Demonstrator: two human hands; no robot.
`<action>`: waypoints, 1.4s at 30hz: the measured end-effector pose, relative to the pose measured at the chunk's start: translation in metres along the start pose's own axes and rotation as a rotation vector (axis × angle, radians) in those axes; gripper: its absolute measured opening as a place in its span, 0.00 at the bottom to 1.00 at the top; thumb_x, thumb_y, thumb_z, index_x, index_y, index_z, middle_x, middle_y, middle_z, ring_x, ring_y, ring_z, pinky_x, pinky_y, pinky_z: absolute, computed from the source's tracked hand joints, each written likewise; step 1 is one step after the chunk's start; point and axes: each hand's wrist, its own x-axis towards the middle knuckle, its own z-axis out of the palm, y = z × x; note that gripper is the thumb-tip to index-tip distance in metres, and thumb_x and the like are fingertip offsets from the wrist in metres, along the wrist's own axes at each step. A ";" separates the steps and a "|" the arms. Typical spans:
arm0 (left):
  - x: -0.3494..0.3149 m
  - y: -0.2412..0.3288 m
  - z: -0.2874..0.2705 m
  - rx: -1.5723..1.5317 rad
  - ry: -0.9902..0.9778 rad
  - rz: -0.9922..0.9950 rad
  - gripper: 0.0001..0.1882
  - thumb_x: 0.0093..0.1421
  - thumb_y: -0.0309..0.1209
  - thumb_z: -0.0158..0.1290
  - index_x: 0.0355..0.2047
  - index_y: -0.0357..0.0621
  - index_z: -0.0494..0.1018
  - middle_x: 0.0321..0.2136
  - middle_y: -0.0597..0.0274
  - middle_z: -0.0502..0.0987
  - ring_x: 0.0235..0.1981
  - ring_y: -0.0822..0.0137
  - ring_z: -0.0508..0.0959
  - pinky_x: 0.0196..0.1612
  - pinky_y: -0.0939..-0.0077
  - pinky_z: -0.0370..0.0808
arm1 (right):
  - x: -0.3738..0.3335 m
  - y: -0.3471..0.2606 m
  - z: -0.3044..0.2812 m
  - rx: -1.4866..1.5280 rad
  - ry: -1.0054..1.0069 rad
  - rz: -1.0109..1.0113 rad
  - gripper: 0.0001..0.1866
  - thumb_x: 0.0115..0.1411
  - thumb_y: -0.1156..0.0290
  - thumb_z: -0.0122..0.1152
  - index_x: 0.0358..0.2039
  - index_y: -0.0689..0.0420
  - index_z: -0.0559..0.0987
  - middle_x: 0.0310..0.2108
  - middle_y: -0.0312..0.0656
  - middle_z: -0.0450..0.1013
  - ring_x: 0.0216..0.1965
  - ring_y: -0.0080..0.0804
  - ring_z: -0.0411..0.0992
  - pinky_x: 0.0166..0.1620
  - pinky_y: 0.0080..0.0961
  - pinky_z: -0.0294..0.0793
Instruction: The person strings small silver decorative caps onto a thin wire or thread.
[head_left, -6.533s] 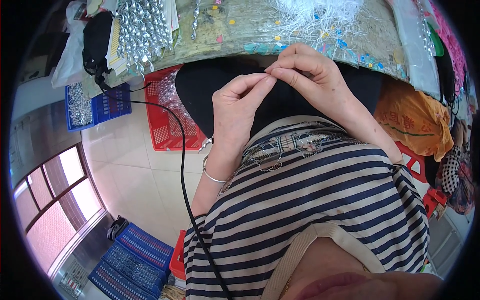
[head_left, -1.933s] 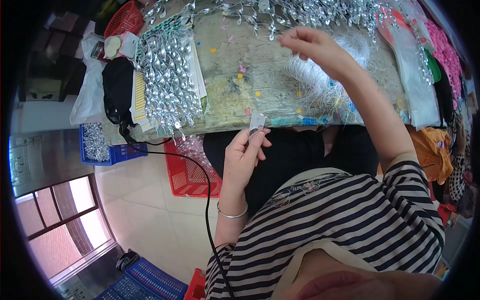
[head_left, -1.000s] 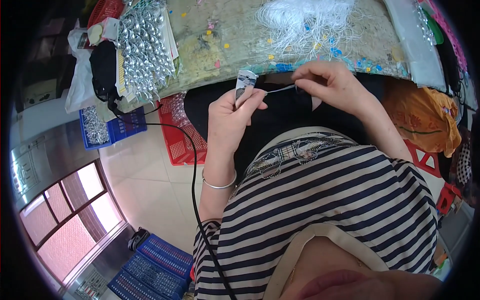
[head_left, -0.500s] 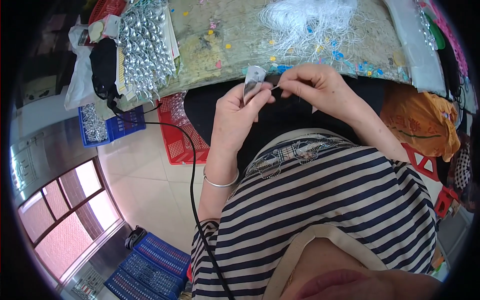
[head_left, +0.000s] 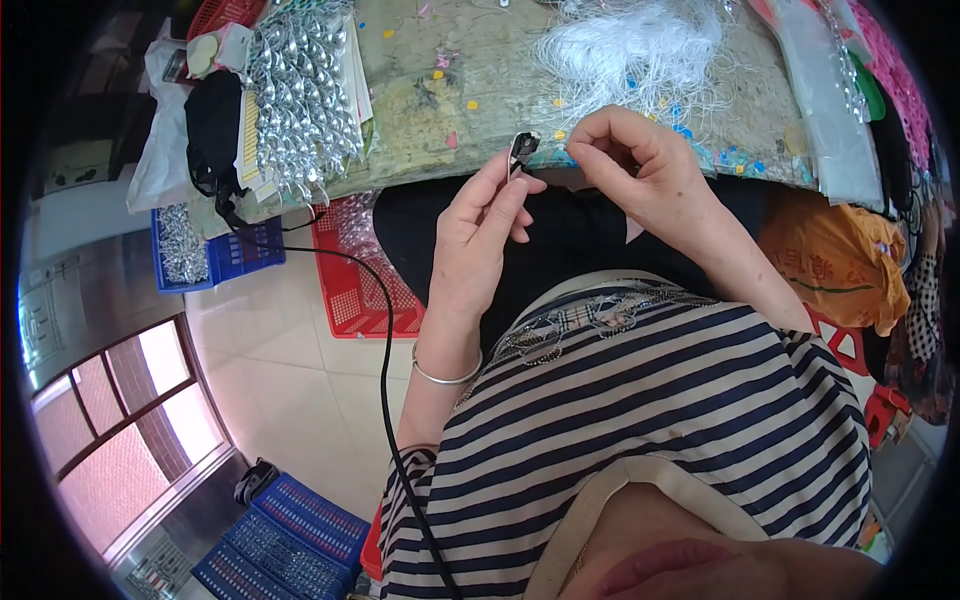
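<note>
Close in, our left hand point(head_left: 480, 240) w/ a silver bangle point(head_left: 445, 375) at the wrist, fingers pinched shut on a small dark-and-silver piece point(head_left: 522, 150), held up just below the table point(head_left: 450, 100) edge. Right hand point(head_left: 640, 165) beside it, fingertips pressed together; on what, can't tell, too fine. Beyond: white thread bundle point(head_left: 640, 50) on the table, silver drop strings point(head_left: 300, 100) at left, red basket point(head_left: 350, 280) on the floor.
</note>
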 end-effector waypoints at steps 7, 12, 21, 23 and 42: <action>-0.003 0.000 -0.004 -0.016 0.031 0.004 0.19 0.63 0.29 0.49 0.54 0.39 0.67 0.34 0.65 0.76 0.25 0.82 0.68 0.28 0.89 0.67 | 0.005 0.001 0.007 -0.121 0.059 -0.094 0.03 0.59 0.75 0.56 0.32 0.59 0.74 0.22 0.26 0.66 0.23 0.09 0.60 0.26 0.09 0.59; -0.002 -0.004 -0.007 -0.024 0.036 -0.006 0.19 0.62 0.30 0.49 0.54 0.38 0.67 0.34 0.65 0.77 0.25 0.82 0.68 0.27 0.89 0.67 | 0.008 0.001 0.010 -0.136 0.073 -0.091 0.02 0.59 0.75 0.56 0.31 0.60 0.74 0.21 0.26 0.66 0.22 0.09 0.60 0.25 0.09 0.59; 0.000 -0.008 -0.011 -0.039 0.044 -0.021 0.19 0.62 0.31 0.49 0.52 0.37 0.68 0.33 0.65 0.77 0.25 0.82 0.68 0.27 0.89 0.67 | 0.013 0.006 0.014 -0.168 0.097 -0.104 0.03 0.58 0.75 0.56 0.32 0.60 0.74 0.22 0.27 0.67 0.22 0.09 0.60 0.25 0.09 0.59; 0.001 -0.008 -0.012 -0.039 0.043 -0.021 0.19 0.62 0.31 0.49 0.52 0.37 0.68 0.33 0.65 0.77 0.25 0.82 0.68 0.27 0.89 0.67 | 0.015 0.006 0.015 -0.179 0.100 -0.120 0.03 0.58 0.75 0.56 0.32 0.60 0.74 0.22 0.27 0.67 0.22 0.09 0.60 0.25 0.09 0.59; -0.001 -0.007 -0.014 -0.031 0.003 -0.013 0.19 0.62 0.29 0.49 0.54 0.40 0.67 0.34 0.65 0.76 0.25 0.83 0.68 0.27 0.90 0.67 | 0.018 0.008 0.026 -0.148 0.008 -0.065 0.04 0.59 0.74 0.57 0.32 0.61 0.74 0.22 0.28 0.68 0.24 0.10 0.63 0.26 0.10 0.62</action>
